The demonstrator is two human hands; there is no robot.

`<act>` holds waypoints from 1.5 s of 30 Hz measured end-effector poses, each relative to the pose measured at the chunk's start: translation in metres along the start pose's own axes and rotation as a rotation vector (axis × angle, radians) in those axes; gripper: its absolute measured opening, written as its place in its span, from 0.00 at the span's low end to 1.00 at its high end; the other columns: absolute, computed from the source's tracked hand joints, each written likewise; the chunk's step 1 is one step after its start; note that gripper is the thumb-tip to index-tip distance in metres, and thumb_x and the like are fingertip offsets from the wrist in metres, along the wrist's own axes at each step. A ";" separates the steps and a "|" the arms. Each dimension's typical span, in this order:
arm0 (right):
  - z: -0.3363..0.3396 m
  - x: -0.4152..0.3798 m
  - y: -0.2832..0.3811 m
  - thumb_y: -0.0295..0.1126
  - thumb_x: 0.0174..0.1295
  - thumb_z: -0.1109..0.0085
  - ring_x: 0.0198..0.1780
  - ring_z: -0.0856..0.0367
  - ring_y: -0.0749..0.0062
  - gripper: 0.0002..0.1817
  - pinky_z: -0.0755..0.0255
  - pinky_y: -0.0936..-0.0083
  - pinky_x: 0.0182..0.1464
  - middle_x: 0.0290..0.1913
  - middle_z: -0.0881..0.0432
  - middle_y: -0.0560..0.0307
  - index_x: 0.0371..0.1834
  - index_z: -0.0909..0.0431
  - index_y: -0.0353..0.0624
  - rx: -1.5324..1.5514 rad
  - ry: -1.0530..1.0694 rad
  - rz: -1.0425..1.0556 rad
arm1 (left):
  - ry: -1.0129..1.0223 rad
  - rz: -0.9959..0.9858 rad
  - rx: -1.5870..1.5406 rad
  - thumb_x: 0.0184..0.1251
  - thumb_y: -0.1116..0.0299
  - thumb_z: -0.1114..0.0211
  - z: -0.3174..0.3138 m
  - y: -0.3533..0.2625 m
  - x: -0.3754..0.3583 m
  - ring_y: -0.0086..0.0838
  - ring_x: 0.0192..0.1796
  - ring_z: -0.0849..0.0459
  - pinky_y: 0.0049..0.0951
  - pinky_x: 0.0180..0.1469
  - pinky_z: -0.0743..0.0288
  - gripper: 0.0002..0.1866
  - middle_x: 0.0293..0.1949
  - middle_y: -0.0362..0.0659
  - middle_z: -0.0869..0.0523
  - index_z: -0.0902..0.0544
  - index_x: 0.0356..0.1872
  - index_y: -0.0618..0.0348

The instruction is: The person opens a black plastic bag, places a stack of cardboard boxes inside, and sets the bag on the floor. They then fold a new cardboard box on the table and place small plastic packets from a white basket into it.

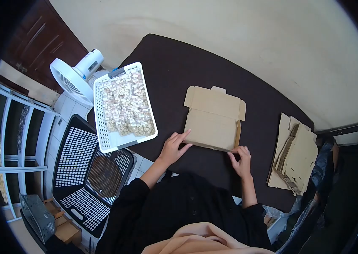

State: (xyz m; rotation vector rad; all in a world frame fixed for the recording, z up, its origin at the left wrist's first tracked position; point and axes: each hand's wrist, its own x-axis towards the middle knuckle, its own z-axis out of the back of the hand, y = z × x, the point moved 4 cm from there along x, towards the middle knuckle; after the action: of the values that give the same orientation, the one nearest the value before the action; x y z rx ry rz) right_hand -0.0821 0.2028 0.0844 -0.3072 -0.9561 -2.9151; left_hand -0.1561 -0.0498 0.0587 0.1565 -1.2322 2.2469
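Note:
A brown cardboard box (pixel 210 128) lies on the dark table in front of me, its lid with side flaps (pixel 215 102) folded back away from me. My left hand (pixel 174 147) is at the near left corner, index finger and thumb on either side of the cardboard. At the near right corner, my right hand (pixel 241 161) pinches the edge between thumb and fingers. The right side wall of the box stands up, and the near edge faces my body.
On the left, a white basket (pixel 97 112) holds many small clear packets. Flattened cardboard boxes (pixel 299 156) are stacked on the table's right side. A white fan (pixel 73 80) stands beyond the basket, and a black perforated crate (pixel 75 158) sits below the table (pixel 166 63).

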 end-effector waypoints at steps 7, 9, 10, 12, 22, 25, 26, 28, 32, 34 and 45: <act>-0.014 -0.006 -0.013 0.29 0.51 0.37 0.26 0.26 0.66 0.21 0.30 0.75 0.29 0.32 0.24 0.49 0.49 0.29 0.37 0.163 -0.076 -0.325 | -0.132 0.060 -0.076 0.57 0.73 0.40 -0.007 0.000 0.011 0.39 0.37 0.26 0.33 0.38 0.29 0.19 0.34 0.49 0.26 0.28 0.52 0.61; -0.013 -0.004 -0.009 0.29 0.52 0.38 0.27 0.25 0.66 0.19 0.30 0.75 0.29 0.36 0.25 0.49 0.47 0.28 0.37 0.156 -0.100 -0.242 | -0.131 0.063 -0.075 0.56 0.74 0.40 -0.007 -0.003 0.013 0.39 0.38 0.26 0.33 0.39 0.30 0.16 0.35 0.48 0.26 0.26 0.48 0.60; -0.011 -0.003 -0.004 0.29 0.53 0.39 0.28 0.25 0.65 0.17 0.29 0.74 0.30 0.39 0.25 0.48 0.46 0.26 0.37 0.151 -0.125 -0.166 | -0.123 0.066 -0.075 0.56 0.74 0.40 -0.007 -0.004 0.013 0.39 0.39 0.26 0.33 0.41 0.30 0.13 0.36 0.47 0.26 0.25 0.43 0.60; -0.012 -0.005 0.000 0.28 0.54 0.40 0.30 0.25 0.65 0.15 0.29 0.73 0.31 0.42 0.26 0.49 0.44 0.25 0.38 0.129 -0.129 -0.137 | -0.060 -0.063 0.105 0.52 0.74 0.38 -0.006 -0.004 0.012 0.34 0.40 0.27 0.30 0.42 0.32 0.08 0.37 0.41 0.24 0.22 0.35 0.56; -0.025 0.002 0.016 0.29 0.53 0.44 0.43 0.30 0.63 0.12 0.40 0.67 0.48 0.40 0.27 0.57 0.42 0.26 0.43 -0.391 0.089 0.194 | 0.068 -0.246 0.366 0.53 0.63 0.37 -0.007 0.000 0.002 0.27 0.43 0.30 0.29 0.43 0.39 0.08 0.35 0.32 0.26 0.24 0.33 0.48; -0.032 0.000 0.015 0.29 0.53 0.45 0.43 0.30 0.65 0.11 0.41 0.66 0.47 0.37 0.29 0.58 0.41 0.27 0.43 -0.365 0.070 0.197 | 0.089 -0.233 0.383 0.53 0.63 0.38 -0.011 0.002 0.001 0.27 0.42 0.31 0.28 0.42 0.40 0.06 0.32 0.32 0.27 0.25 0.30 0.48; -0.033 0.000 0.018 0.28 0.53 0.44 0.42 0.30 0.66 0.10 0.43 0.67 0.47 0.37 0.29 0.58 0.40 0.27 0.44 -0.383 0.059 0.181 | 0.082 -0.228 0.373 0.54 0.64 0.38 -0.012 0.002 0.001 0.27 0.41 0.31 0.28 0.42 0.40 0.06 0.31 0.32 0.28 0.26 0.29 0.48; -0.036 -0.001 0.022 0.28 0.53 0.44 0.42 0.30 0.67 0.10 0.44 0.67 0.46 0.37 0.29 0.58 0.39 0.27 0.44 -0.399 0.051 0.167 | 0.113 -0.205 0.384 0.54 0.64 0.38 -0.012 0.001 0.000 0.27 0.41 0.31 0.28 0.42 0.40 0.05 0.32 0.33 0.28 0.25 0.31 0.48; -0.041 -0.002 0.031 0.28 0.53 0.44 0.40 0.30 0.69 0.08 0.47 0.69 0.46 0.36 0.28 0.60 0.37 0.27 0.45 -0.371 0.024 0.198 | 0.120 -0.192 0.450 0.55 0.66 0.40 -0.005 -0.005 -0.008 0.29 0.41 0.31 0.30 0.42 0.40 0.05 0.33 0.34 0.28 0.24 0.34 0.48; -0.046 -0.005 0.042 0.27 0.53 0.44 0.39 0.30 0.69 0.07 0.47 0.69 0.46 0.34 0.28 0.62 0.35 0.27 0.45 -0.317 0.015 0.220 | 0.087 -0.163 0.434 0.54 0.68 0.41 0.007 -0.011 -0.014 0.29 0.41 0.31 0.30 0.42 0.40 0.06 0.34 0.34 0.28 0.25 0.34 0.49; -0.068 -0.002 0.067 0.27 0.53 0.44 0.39 0.31 0.68 0.06 0.47 0.68 0.45 0.33 0.30 0.60 0.34 0.27 0.45 -0.339 0.048 0.236 | 0.136 0.035 0.611 0.53 0.69 0.40 0.019 -0.001 -0.037 0.34 0.48 0.33 0.32 0.46 0.39 0.12 0.42 0.37 0.27 0.25 0.41 0.50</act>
State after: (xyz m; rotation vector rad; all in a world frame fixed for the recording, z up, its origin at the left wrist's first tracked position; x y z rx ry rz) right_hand -0.0834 0.1087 0.0693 -0.3382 -0.3839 -2.8353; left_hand -0.1277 -0.0807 0.0572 0.2070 -0.4523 2.5511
